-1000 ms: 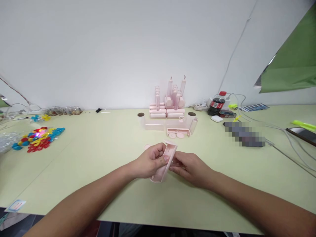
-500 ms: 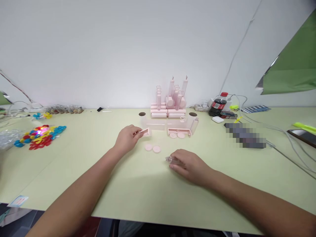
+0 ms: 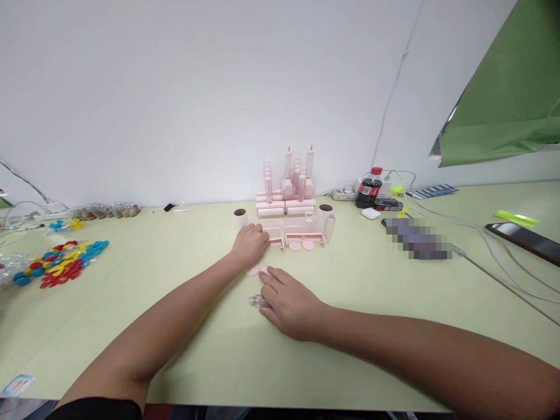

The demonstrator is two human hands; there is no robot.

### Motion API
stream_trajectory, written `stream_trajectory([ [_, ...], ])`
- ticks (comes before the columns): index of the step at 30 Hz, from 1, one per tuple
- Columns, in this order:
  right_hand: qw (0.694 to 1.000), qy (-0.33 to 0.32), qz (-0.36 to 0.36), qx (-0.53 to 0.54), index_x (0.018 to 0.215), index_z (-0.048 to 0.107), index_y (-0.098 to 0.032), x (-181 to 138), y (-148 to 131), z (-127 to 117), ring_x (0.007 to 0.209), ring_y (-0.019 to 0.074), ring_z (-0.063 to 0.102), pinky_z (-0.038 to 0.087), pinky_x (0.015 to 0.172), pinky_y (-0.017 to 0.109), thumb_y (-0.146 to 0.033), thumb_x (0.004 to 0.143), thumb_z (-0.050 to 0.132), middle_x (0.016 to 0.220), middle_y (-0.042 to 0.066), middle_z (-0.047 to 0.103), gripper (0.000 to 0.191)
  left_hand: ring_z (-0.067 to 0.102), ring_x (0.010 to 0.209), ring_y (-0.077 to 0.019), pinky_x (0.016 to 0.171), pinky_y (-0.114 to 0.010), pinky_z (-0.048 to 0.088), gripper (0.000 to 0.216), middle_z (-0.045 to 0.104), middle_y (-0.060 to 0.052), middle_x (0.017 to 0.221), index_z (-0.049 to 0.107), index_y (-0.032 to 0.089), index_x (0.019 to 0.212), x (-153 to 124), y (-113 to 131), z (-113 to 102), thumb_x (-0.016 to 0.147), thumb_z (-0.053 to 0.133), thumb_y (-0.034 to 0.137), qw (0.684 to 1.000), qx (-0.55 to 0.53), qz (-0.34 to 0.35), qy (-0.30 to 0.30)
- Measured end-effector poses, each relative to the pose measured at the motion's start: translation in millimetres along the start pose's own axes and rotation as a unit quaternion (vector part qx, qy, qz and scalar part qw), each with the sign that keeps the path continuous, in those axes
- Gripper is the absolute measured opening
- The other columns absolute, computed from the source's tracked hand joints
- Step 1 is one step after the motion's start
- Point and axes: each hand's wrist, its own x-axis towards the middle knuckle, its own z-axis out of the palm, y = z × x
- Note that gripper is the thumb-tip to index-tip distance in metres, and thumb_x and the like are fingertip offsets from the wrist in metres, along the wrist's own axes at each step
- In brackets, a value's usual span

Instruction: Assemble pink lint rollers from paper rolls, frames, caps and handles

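Note:
My left hand reaches forward on the pale green table, fingers curled on a small pink case part that it sets beside another pink case holding two round pads. My right hand lies nearer me, closed around a small clear vial, its fingertips touching pink round pads on the table. Behind stands a stack of pink boxes and tubes.
Coloured plastic pieces lie at the left, with small jars along the wall. A cola bottle, cables, a phone and a green sheet are at the right. A card sits at the near left edge.
My hands separated; the left carried the pink case part forward to the row of pink cases. The right moved left with the vial to the round pads. The view shifted right.

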Motion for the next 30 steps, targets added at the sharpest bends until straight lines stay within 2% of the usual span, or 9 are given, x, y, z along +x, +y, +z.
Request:
stream_trajectory([
  [3,0.999,-0.010,0.030,-0.020,0.106,0.064,-0.005,2.0,0.2,0.9,0.128,0.0368,0.045,0.035,0.107,0.051,-0.036,0.096,0.044,0.133,0.025,0.055,0.038,0.058,0.096,-0.0273,0.080,-0.037,0.041,0.025,0.064,-0.012,0.094,0.070,0.016,0.090,0.7,3.6,-2.7,0.093,0.050,0.031,1.000,0.003,-0.012,0.004],
  [6,0.999,-0.013,0.045,-0.026,0.104,0.065,-0.007,-0.2,-0.9,-1.7,0.118,0.0353,0.050,0.040,0.099,0.050,-0.035,0.096,0.044,0.130,0.023,0.058,0.035,0.060,0.081,-0.0212,0.067,-0.031,0.041,0.027,0.064,-0.008,0.089,0.067,0.017,0.086,-15.5,4.7,-17.1,0.094,0.045,0.030,1.000,-0.008,-0.028,-0.010],
  [8,0.998,-0.021,0.053,-0.023,0.102,0.065,-0.008,-0.6,-2.3,-4.3,0.109,0.0332,0.054,0.043,0.091,0.047,-0.035,0.096,0.044,0.127,0.021,0.059,0.034,0.058,0.067,-0.0177,0.056,-0.029,0.036,0.027,0.064,-0.005,0.083,0.065,0.019,0.076,-33.3,3.4,-30.1,0.092,0.046,0.030,0.997,-0.030,-0.040,-0.061],
  [10,0.997,-0.039,0.061,-0.021,0.103,0.065,-0.008,0.9,-3.8,-7.0,0.102,0.0317,0.055,0.044,0.086,0.046,-0.035,0.096,0.044,0.126,0.022,0.060,0.035,0.058,0.067,-0.0172,0.054,-0.028,0.034,0.024,0.065,-0.003,0.081,0.063,0.021,0.071,-52.6,1.4,-41.0,0.088,0.049,0.031,0.991,-0.063,-0.039,-0.115],
  [13,0.993,-0.072,0.089,-0.012,0.104,0.065,-0.008,6.1,-4.2,-10.1,0.104,0.0324,0.054,0.043,0.086,0.045,-0.034,0.097,0.043,0.131,0.023,0.057,0.035,0.058,0.067,-0.0171,0.055,-0.027,0.035,0.020,0.066,-0.002,0.080,0.062,0.021,0.073,-74.7,0.5,-47.0,0.085,0.051,0.032,0.984,-0.086,-0.035,-0.150],
  [16,0.988,-0.093,0.123,-0.004,0.105,0.066,-0.009,14.6,0.1,-10.6,0.109,0.0332,0.053,0.041,0.088,0.045,-0.035,0.097,0.042,0.135,0.022,0.054,0.035,0.055,0.063,-0.0163,0.053,-0.027,0.032,0.021,0.064,-0.002,0.076,0.059,0.020,0.068,-80.7,2.5,-41.8,0.084,0.046,0.022,0.985,-0.063,-0.019,-0.162],
  [21,0.982,-0.091,0.167,-0.022,0.113,0.063,-0.007,32.4,14.7,-7.7,0.112,0.0339,0.052,0.040,0.090,0.044,-0.035,0.097,0.039,0.131,0.024,0.055,0.040,0.055,0.062,-0.0163,0.052,-0.028,0.029,0.017,0.063,-0.004,0.079,0.062,0.019,0.073,-66.2,2.6,-26.6,0.081,0.048,0.014,0.993,0.002,-0.005,-0.114],
  [26,0.980,-0.074,0.185,-0.029,0.111,0.064,-0.009,38.5,21.8,-4.1,0.110,0.0328,0.052,0.040,0.090,0.043,-0.035,0.096,0.040,0.124,0.022,0.058,0.038,0.057,0.076,-0.0200,0.059,-0.031,0.036,0.031,0.059,-0.007,0.082,0.065,0.018,0.073,-51.4,-4.5,-13.4,0.093,0.041,0.021,0.999,0.029,0.003,-0.029],
  [30,0.978,-0.073,0.194,-0.031,0.113,0.064,-0.008,38.5,24.6,-2.2,0.116,0.0341,0.051,0.039,0.093,0.044,-0.037,0.097,0.038,0.130,0.024,0.056,0.042,0.054,0.080,-0.0215,0.067,-0.033,0.041,0.029,0.055,-0.008,0.084,0.067,0.018,0.070,-43.9,-11.5,-3.7,0.091,0.047,0.021,0.999,0.032,0.014,0.016],
])
